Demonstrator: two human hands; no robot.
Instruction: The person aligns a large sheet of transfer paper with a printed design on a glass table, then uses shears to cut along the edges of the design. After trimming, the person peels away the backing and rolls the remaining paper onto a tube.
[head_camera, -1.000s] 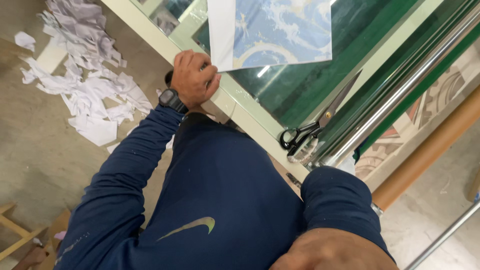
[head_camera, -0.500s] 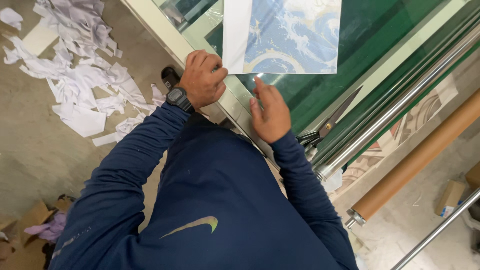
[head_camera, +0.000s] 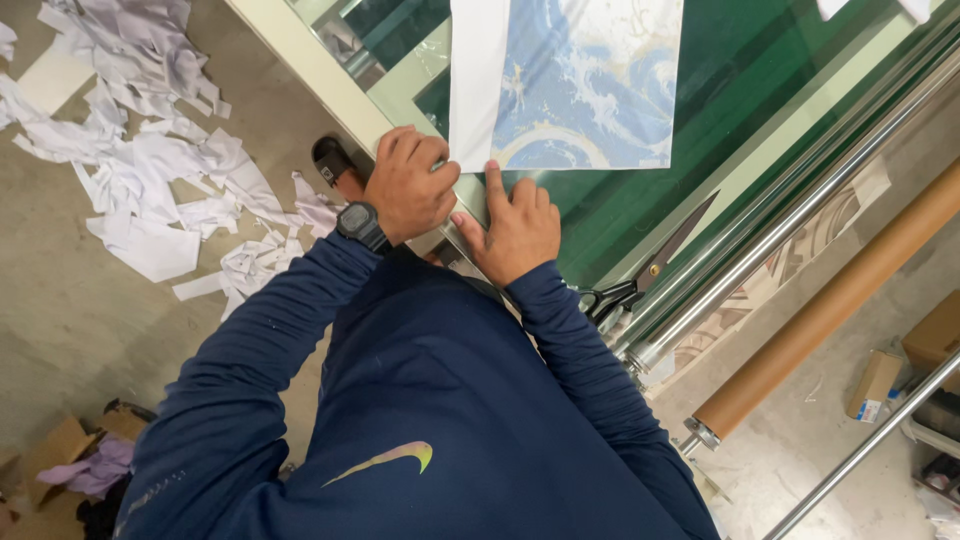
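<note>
A printed sheet (head_camera: 590, 85) with a blue and white swirl pattern and a wide white margin lies on the green glass-topped table (head_camera: 700, 130). My left hand (head_camera: 408, 185), a black watch on its wrist, is curled at the sheet's lower left corner and appears to pinch the white margin. Just to its right, my right hand (head_camera: 515, 228) lies flat on the table, fingers apart. Its index finger touches the sheet's lower edge.
Large black scissors (head_camera: 640, 285) lie on the table right of my right hand. Metal rods (head_camera: 800, 220) and a brown cardboard tube (head_camera: 840, 300) run along the table's side. White paper scraps (head_camera: 150, 190) litter the floor at left. Small cardboard boxes (head_camera: 875, 385) sit at right.
My right hand came up from below onto the table, then slid left until it lay beside my left hand at the sheet's edge. My left hand shifted up to the sheet's corner.
</note>
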